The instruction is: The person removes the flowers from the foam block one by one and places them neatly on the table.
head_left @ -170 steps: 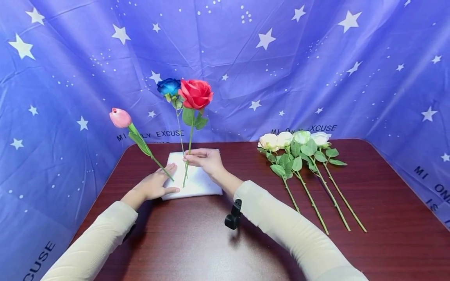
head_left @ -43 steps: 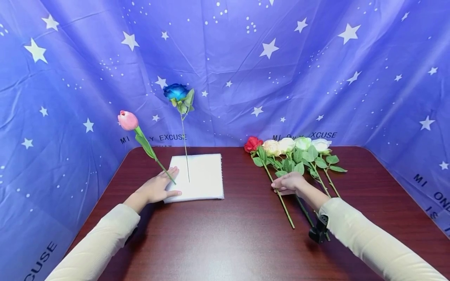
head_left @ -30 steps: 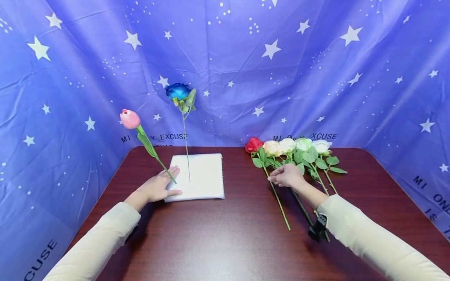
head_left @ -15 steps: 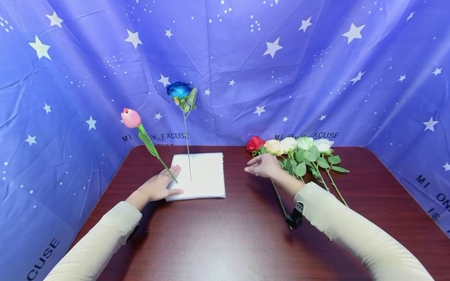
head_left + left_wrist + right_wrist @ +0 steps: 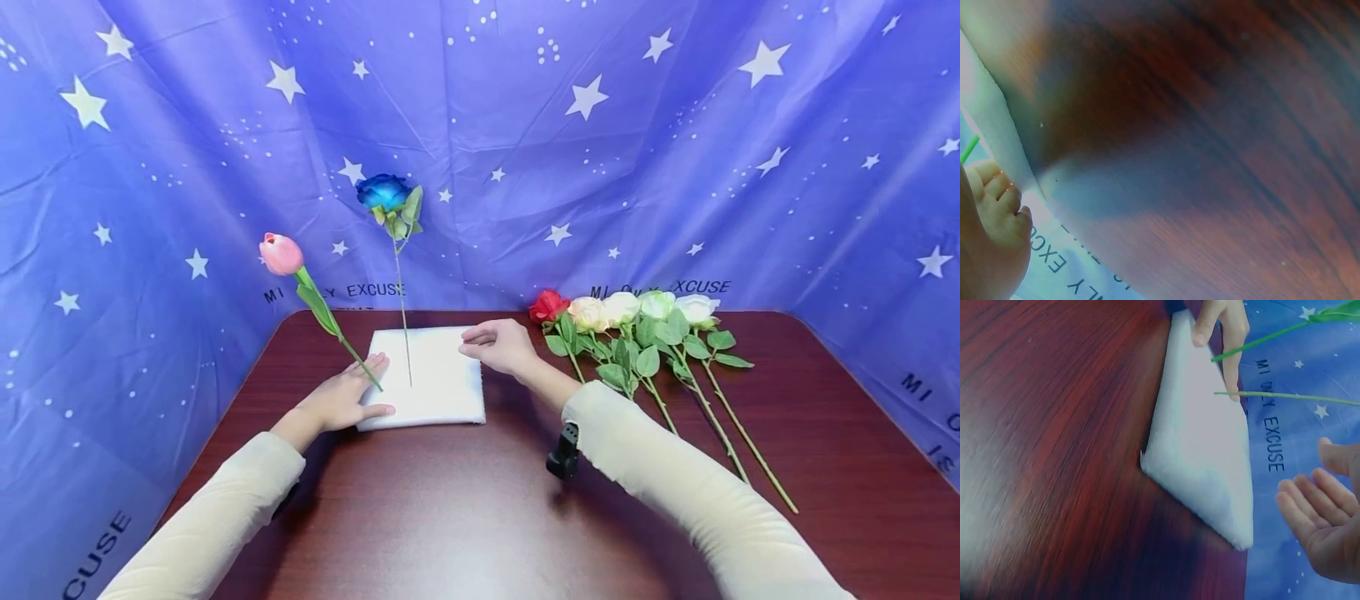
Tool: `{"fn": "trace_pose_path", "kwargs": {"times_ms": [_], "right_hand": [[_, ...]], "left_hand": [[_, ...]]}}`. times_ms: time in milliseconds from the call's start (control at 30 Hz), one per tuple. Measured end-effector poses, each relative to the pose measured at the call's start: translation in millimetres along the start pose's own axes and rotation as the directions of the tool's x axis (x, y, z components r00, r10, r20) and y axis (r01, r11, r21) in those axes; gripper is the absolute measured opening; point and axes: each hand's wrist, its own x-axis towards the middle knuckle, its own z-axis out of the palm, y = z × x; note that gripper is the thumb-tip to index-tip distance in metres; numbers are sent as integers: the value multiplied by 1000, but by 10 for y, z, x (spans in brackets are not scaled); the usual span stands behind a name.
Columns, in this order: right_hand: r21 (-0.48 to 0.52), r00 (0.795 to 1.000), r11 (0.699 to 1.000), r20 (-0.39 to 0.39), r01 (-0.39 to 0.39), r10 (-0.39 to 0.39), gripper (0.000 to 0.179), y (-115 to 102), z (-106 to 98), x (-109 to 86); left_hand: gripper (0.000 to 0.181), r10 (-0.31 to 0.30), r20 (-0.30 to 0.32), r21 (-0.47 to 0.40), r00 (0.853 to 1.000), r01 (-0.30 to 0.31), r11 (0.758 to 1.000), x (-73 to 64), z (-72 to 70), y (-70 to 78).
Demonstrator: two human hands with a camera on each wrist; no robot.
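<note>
A white foam block [image 5: 442, 392] lies on the table at centre left. Two stems stand in it: an upright blue rose [image 5: 383, 193] and a pink tulip [image 5: 282, 254] leaning left. My left hand [image 5: 341, 398] rests flat on the block's left side, its thumb and fingers spread on either side of the tulip stem. My right hand [image 5: 501, 343] hovers over the block's far right corner. In the right wrist view the right hand's fingers [image 5: 1304, 506] are loosely bent, with nothing between them and the thumb.
A red rose [image 5: 550, 306] lies at the left end of a row on the right side of the table [image 5: 465, 508]. Beside it lie several pale roses [image 5: 621, 308], their stems pointing toward the front. A blue star-printed cloth [image 5: 495, 108] hangs behind.
My right hand held the red rose over the block, then laid it beside the pale roses and let go. It has since moved left to the block; my left hand stayed put.
</note>
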Motion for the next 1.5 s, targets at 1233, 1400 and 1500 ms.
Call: {"fn": "trace_pose_path", "kwargs": {"times_ms": [1233, 1400, 1500], "right_hand": [[669, 969, 742, 209, -42, -134, 37, -237, 676, 234], [688, 967, 724, 213, -49, -137, 34, -226, 702, 214], [670, 968, 741, 212, -42, -137, 32, -218, 716, 201]], "left_hand": [[90, 12, 0, 0, 1000, -12, 1000, 63, -4, -14], [91, 9, 11, 2, 1000, -9, 1000, 73, 14, -29], [91, 1, 17, -1, 1000, -1, 1000, 75, 27, -39]]}}
